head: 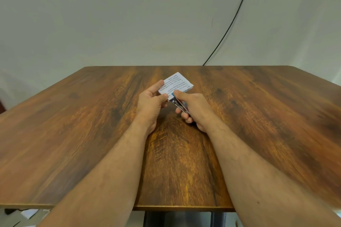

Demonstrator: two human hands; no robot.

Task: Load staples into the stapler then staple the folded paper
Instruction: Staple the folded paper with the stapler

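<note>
— Anything legible here?
— Only the folded paper point(176, 84): several lines of small dark print, seen upside down and too tiny to make out. No brand, number or sign.

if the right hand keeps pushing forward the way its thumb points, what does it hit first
Probably the folded paper: the right hand grips the stapler, whose tip already sits at the paper's near edge, held by the left hand.

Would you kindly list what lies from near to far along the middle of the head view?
Near table edge → right hand gripping the stapler → folded paper, pinched by the left hand → far table edge → black cable on the wall.
</note>
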